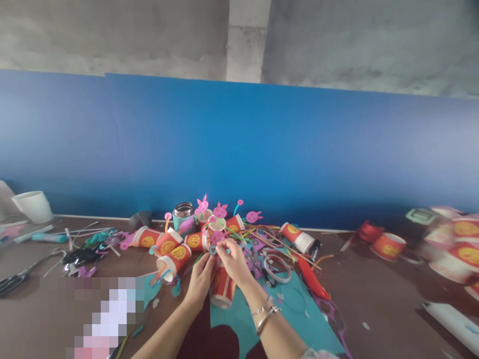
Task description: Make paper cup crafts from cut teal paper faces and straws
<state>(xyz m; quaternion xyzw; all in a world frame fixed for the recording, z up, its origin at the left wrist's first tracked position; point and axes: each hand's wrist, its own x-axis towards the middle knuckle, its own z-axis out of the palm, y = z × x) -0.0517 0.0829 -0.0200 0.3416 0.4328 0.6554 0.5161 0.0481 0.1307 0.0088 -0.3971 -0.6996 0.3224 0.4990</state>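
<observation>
My left hand (202,279) and my right hand (232,260) meet over the table with their fingertips pinched together. Between them is a small teal paper ring (213,250), partly covered by the fingers. Just below the hands is a red paper cup (221,294) with its pale end toward me; I cannot tell whether a hand touches it. Beyond the hands lies a cluster of red paper cups, one of them a tipped cup (179,255), several with coloured strips and pink animal-head cutouts (220,210) attached. A teal paper sheet (258,319) lies under my right forearm.
Scissors (18,279) and scraps lie left, near a white cup (33,207). A tape roll (277,268), thin coloured strips and a red tool-like object (312,279) are right of my hands. More cups (464,252) stand far right. A blue panel (239,149) borders the back.
</observation>
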